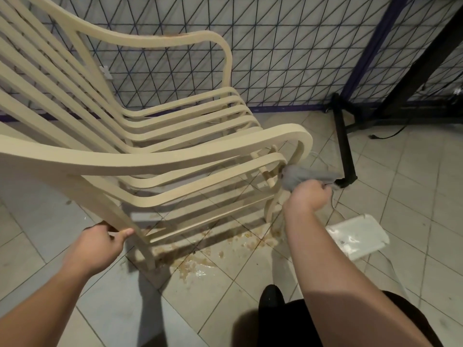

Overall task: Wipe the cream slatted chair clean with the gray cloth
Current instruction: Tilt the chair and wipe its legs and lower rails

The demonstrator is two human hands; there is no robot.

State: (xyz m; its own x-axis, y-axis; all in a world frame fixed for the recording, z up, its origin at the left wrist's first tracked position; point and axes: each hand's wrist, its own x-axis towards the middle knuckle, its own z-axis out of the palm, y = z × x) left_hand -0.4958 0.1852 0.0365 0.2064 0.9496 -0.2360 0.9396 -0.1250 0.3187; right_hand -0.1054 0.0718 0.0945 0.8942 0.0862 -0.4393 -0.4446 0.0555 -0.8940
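Nearest the camera, the left hand [100, 242] is gripping the near rear upright of the cream slatted chair [140, 156], its fingers curling behind the slat and its thumb lying across the front edge. The right hand [307, 197] is reaching farther out, its fingers closing around the gray cloth [299, 177] and pressing it against the curved front end of the near armrest. The cloth is lying bunched, its long axis running left to right, with a tail pointing right toward a black stand foot [345, 149]. The chair is standing on the tiled floor [400, 171], its back rising at upper left and its seat slats running lengthwise toward the right, the front facing right. Brown wet stains [200, 261] are spreading over the tiles under its near legs. A white tray [360, 236] is lying on the floor just right of the right forearm. Beyond the chair, a wire mesh fence [288, 46] is standing.
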